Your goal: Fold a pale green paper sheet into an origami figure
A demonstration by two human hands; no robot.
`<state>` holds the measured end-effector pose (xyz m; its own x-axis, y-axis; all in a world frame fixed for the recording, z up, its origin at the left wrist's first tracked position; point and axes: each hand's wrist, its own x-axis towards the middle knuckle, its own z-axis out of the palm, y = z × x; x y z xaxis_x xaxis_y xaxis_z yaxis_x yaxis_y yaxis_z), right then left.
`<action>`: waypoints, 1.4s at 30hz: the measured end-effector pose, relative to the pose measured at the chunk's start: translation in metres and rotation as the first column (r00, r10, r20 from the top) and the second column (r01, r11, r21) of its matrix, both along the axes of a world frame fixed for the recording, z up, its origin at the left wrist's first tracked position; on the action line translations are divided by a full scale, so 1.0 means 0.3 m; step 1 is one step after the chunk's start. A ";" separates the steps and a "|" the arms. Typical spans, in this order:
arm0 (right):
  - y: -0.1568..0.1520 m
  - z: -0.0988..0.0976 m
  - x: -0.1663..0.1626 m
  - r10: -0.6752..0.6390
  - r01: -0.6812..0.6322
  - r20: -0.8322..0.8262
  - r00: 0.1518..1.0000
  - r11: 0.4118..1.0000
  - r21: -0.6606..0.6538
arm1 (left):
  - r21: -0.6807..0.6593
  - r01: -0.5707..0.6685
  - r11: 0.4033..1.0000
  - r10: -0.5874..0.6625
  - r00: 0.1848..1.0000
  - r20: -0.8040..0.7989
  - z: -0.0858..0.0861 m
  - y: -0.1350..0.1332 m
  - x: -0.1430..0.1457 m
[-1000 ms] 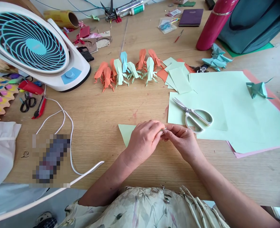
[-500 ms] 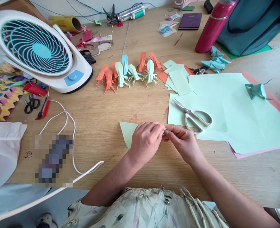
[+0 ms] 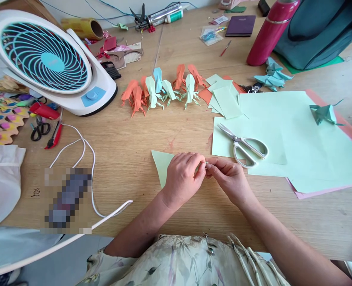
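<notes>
The paper [image 3: 161, 166] is pinched by both hands. The left hand [image 3: 181, 178] and the right hand [image 3: 229, 180] are brought tip to tip, and the fingers [image 3: 198, 163] are closed narrowly on one small edge of the sheet. Most of the paper is hidden under the left hand. Only a pointed corner is seen, lying flat on the desk [image 3: 128, 139] to the left of the fingers.

So little of the sheet is gripped that a skewed crease is judged the likeliest fault. With the rest covered by the left hand, a slip of the lower layer would not be noticed. A tear at the pinched edge is also possible if the two grips are drawn apart too hard.

The free corner is held by nothing. It could be lifted by air from the fan [image 3: 44, 59], which stands well to the left of and beyond the fingers. Whether the fan is running cannot be told.

The scissors [image 3: 244, 145] lie just beyond the right fingers on the sheets [image 3: 298, 135]. They could be struck if that hand is swung outward, and the sheets beneath them shifted.
</notes>
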<state>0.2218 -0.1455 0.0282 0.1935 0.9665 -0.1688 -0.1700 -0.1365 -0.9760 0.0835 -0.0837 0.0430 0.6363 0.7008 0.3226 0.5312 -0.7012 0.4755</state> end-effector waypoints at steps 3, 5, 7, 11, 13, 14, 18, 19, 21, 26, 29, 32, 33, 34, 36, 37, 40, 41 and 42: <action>0.001 0.000 0.000 -0.002 0.002 -0.005 1.000 1.000 0.005 | 0.012 0.006 1.000 -0.006 1.000 -0.009 -0.002 0.004 -0.002; 0.001 -0.001 0.000 -0.007 0.007 0.002 1.000 1.000 0.013 | 0.027 0.020 0.999 -0.020 1.000 -0.008 -0.002 0.006 -0.003; 0.001 -0.001 0.000 -0.014 0.014 0.014 1.000 1.000 0.019 | 0.041 0.035 0.999 -0.035 0.999 -0.004 -0.001 0.007 -0.005; 0.001 -0.002 0.001 -0.011 0.010 0.027 1.000 1.000 0.015 | 0.070 0.052 0.996 -0.052 0.999 -0.004 -0.001 0.009 -0.008; 0.001 -0.004 0.001 -0.011 0.011 0.026 1.000 1.000 0.012 | 0.091 0.062 0.994 -0.061 0.998 -0.011 -0.002 0.009 -0.010; 0.001 -0.005 0.000 -0.014 0.014 0.023 1.000 1.000 0.011 | 0.104 0.065 0.992 -0.064 0.998 -0.015 -0.002 0.010 -0.011; 0.002 -0.012 -0.003 -0.052 0.052 -0.001 0.999 0.999 0.005 | 0.168 0.059 0.984 -0.055 0.998 -0.033 -0.003 0.011 -0.014; 0.002 -0.014 -0.004 -0.069 0.069 -0.008 0.998 0.998 0.001 | 0.182 0.057 0.982 -0.051 0.998 -0.037 -0.002 0.011 -0.015; 0.001 -0.018 -0.004 -0.102 0.102 -0.026 0.994 0.995 -0.004 | 0.203 0.053 0.978 -0.046 0.998 -0.041 -0.001 0.010 -0.017; -0.005 -0.017 -0.006 -0.127 0.128 -0.057 0.990 0.992 0.016 | 0.226 0.080 0.971 -0.074 0.997 -0.035 0.006 0.007 -0.024; -0.007 -0.013 -0.009 -0.135 0.137 -0.061 0.989 0.990 0.034 | 0.234 0.101 0.967 -0.096 0.995 -0.030 0.010 0.007 -0.027; -0.009 -0.011 -0.011 -0.137 0.139 -0.043 0.990 0.990 0.038 | 0.236 0.101 0.967 -0.096 0.995 -0.030 0.012 0.007 -0.029; -0.009 -0.011 -0.011 -0.135 0.136 -0.036 0.990 0.990 0.040 | 0.233 0.100 0.967 -0.095 0.995 -0.032 0.012 0.007 -0.030; -0.010 -0.012 -0.011 -0.135 0.136 -0.029 0.990 0.990 0.045 | 0.228 0.100 0.968 -0.094 0.995 -0.036 0.012 0.007 -0.030; -0.010 -0.014 -0.012 -0.136 0.136 -0.016 0.991 0.989 0.056 | 0.217 0.100 0.971 -0.094 0.995 -0.041 0.012 0.006 -0.031; -0.010 -0.015 -0.012 -0.137 0.137 -0.006 0.991 0.989 0.062 | 0.212 0.100 0.972 -0.093 0.995 -0.044 0.012 0.005 -0.032; -0.010 -0.019 -0.013 -0.147 0.145 0.022 0.989 0.987 0.066 | 0.196 0.100 0.975 -0.089 0.994 -0.065 0.015 0.000 -0.033; -0.009 -0.020 -0.014 -0.149 0.148 0.023 0.989 0.987 0.063 | 0.190 0.106 0.976 -0.092 0.992 -0.081 0.016 -0.001 -0.034; -0.009 -0.021 -0.013 -0.153 0.152 0.020 0.988 0.987 0.060 | 0.182 0.113 0.977 -0.096 0.990 -0.098 0.017 -0.002 -0.034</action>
<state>0.2177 -0.1480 0.0219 0.3427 0.9334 -0.1064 -0.1600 -0.0536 -0.9857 0.0733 -0.0844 0.0479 0.7348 0.5612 0.3809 0.4840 -0.8273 0.2853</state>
